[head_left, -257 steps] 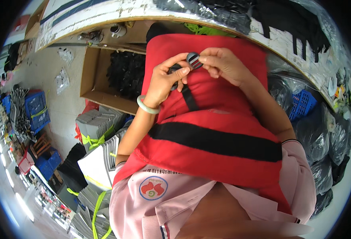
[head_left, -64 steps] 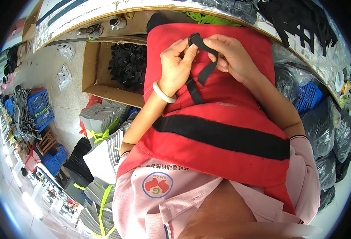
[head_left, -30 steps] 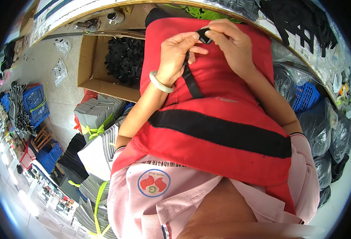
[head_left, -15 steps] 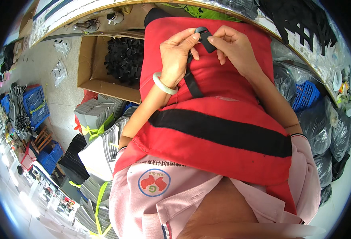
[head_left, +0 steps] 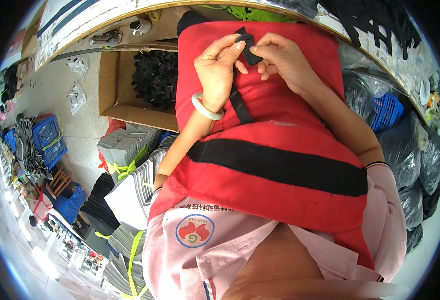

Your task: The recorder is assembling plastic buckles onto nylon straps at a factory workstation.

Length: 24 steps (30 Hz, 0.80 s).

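Note:
Above the red apron (head_left: pixel 290 110) on my lap, both hands hold a small black buckle (head_left: pixel 252 56) with a rounded, slotted end. My left hand (head_left: pixel 217 67) pinches its slotted end together with a black webbing strap (head_left: pixel 240 106). A short end of that strap sticks out past the buckle's far side; the rest hangs below my left hand onto the apron. On the other side, my right hand (head_left: pixel 285 60) is closed, thumb and fingers gripping the buckle's flat, squarish part. My fingers partly hide where strap and buckle meet.
An open cardboard box (head_left: pixel 137 116) full of small black pieces stands at the left. Nearer me are stacks of grey sheets (head_left: pixel 130 147) tied with yellow-green strips. A worktable (head_left: pixel 87 25) edge curves across the far side, with black straps (head_left: pixel 375 25) at right. Dark plastic bags (head_left: pixel 402 150) lie right.
A short strap end now shows beyond the slotted end of the buckle, where none showed before. Both hands and the buckle have shifted slightly left.

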Motion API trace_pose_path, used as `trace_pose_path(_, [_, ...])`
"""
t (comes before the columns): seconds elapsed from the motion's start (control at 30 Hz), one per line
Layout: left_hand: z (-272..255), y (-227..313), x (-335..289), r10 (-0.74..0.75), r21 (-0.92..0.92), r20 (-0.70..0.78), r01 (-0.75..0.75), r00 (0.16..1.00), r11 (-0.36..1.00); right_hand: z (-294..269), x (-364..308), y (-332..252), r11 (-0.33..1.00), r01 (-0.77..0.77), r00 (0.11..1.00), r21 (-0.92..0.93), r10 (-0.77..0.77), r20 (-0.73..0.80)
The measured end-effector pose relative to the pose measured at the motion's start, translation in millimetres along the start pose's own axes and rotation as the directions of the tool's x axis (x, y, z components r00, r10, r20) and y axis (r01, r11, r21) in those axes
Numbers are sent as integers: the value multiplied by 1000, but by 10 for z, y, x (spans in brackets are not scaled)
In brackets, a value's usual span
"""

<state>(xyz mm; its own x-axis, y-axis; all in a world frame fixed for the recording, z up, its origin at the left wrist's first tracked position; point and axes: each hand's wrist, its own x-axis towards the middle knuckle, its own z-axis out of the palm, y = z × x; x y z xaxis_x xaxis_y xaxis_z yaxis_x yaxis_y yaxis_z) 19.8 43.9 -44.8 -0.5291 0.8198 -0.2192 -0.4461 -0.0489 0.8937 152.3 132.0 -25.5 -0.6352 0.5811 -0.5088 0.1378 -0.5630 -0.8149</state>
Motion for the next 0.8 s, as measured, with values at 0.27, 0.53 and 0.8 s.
trace_pose_path(0.27, [-16,-41,6,54,45,52,-56,997,997,55,34,125,980,112,994,163,-113,-4])
trace_pose_path(0.53, [-45,81,16,186,160,160,-211,969,964,-80,17,-79,991,96,991,91,-103,81])
trace_pose_path(0.8, [-97,70,-40,233,255,202,-281,951,925,-204,52,-174,872,235,972,-430,-199,126])
